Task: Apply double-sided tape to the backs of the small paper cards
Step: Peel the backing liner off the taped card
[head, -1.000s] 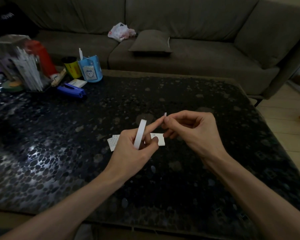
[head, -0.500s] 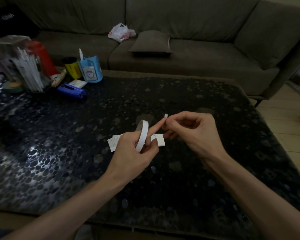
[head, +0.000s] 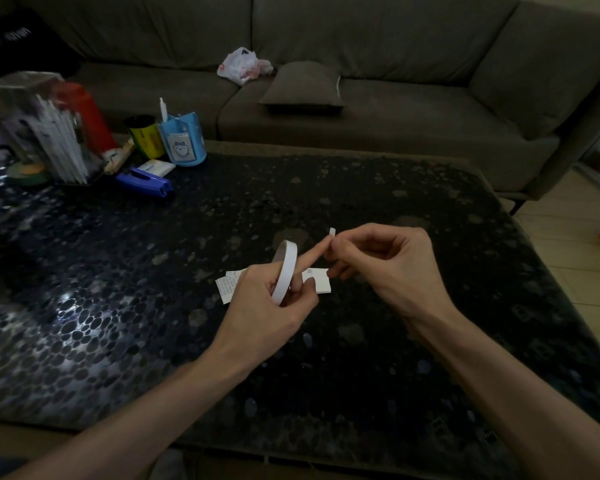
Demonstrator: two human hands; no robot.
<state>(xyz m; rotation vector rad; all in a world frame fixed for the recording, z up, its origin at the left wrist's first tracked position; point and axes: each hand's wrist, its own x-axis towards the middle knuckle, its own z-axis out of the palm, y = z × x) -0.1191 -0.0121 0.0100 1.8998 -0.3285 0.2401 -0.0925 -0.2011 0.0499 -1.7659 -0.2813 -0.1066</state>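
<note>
The left hand (head: 267, 306), gripping the tape roll (head: 285, 271), is tilting it a little more than a second ago. The right hand (head: 388, 265) is still pinching a small tape piece (head: 332, 232) at the left forefinger tip. The paper cards (head: 321, 282) are lying on the table (head: 118, 271) beneath, so sticking seems next.

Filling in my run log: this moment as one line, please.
left hand: holds white double-sided tape roll | right hand: pinches small white tape strip | small white paper cards: flat on dark pebble-patterned table, partly hidden by hands
</note>
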